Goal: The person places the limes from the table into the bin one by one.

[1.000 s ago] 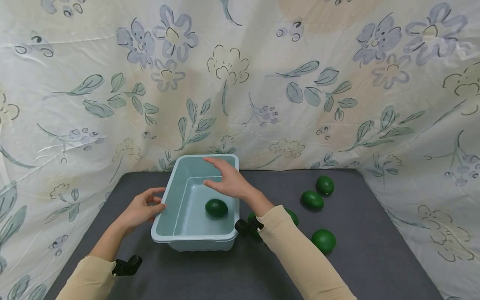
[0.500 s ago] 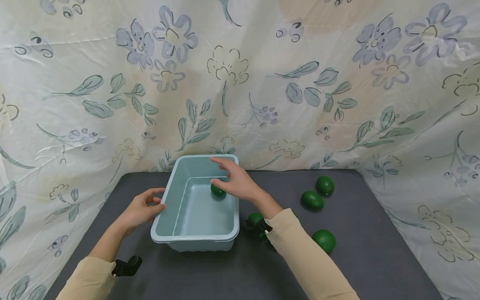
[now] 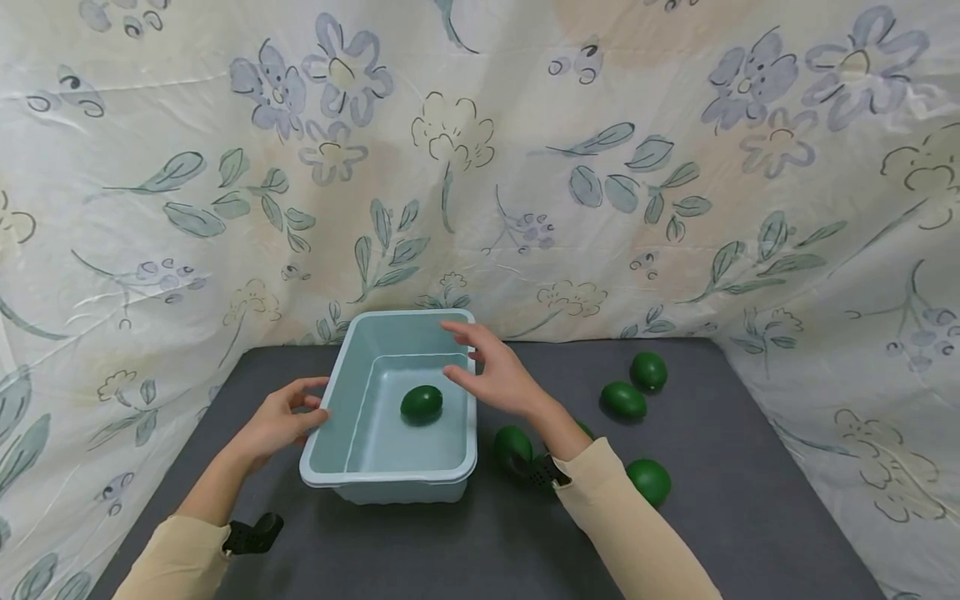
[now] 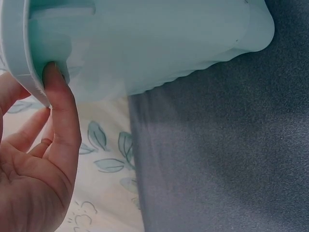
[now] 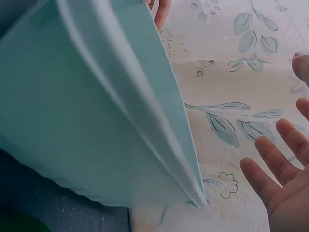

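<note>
A light blue plastic bin stands on the dark grey table. One dark green oval fruit lies on its floor. My left hand is at the bin's left rim; the left wrist view shows its straight thumb pressing against the rim of the bin, the other fingers loosely bent and off it. My right hand hovers over the bin's right rim, fingers spread, holding nothing. In the right wrist view its fingers are apart from the bin wall.
Several more green fruits lie on the table right of the bin: one beside my right wrist, others at the back and nearer. A flowered cloth walls in the back and both sides.
The fruit rolled about in the bin, first toward the far wall, then back to the middle. My right hand drew rightward from over the bin to its right rim. The left hand stayed.
</note>
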A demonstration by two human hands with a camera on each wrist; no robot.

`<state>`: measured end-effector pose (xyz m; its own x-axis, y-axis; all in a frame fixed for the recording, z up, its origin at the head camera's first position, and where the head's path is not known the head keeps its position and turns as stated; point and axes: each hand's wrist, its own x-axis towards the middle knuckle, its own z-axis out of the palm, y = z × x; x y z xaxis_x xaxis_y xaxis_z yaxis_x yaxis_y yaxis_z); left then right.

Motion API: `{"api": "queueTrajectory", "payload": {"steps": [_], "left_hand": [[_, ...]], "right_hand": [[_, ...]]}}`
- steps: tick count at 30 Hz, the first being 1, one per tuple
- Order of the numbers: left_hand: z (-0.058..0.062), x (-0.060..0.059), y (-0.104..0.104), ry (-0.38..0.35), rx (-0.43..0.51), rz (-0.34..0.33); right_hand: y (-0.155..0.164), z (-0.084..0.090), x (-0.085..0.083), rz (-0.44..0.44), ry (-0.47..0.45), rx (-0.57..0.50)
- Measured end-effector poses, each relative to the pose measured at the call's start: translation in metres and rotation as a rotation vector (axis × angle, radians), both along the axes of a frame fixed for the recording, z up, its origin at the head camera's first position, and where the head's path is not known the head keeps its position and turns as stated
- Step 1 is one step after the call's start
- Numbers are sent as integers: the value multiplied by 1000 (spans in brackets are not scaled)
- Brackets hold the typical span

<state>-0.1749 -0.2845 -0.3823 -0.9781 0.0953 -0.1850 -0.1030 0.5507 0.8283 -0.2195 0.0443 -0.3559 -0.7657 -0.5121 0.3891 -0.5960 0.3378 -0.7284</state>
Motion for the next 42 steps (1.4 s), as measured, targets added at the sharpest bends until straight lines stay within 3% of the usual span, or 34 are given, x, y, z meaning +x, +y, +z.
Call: {"api": "queueTrajectory", "payload": {"steps": [7,24,32,42], "left_hand": [[-1,1,-1,-1,-2,2],[0,-2,0,8,-31,1],[0,-3,-1,13,-26,-7],[-2,-2,-1,13,-16,-5]], "right_hand": [[15,-4,13,-38,36,5],[77,-33,37,-123,38,-5],[101,-18,66,-162,34,18],[132,-47,76,-256,7,24]]}}
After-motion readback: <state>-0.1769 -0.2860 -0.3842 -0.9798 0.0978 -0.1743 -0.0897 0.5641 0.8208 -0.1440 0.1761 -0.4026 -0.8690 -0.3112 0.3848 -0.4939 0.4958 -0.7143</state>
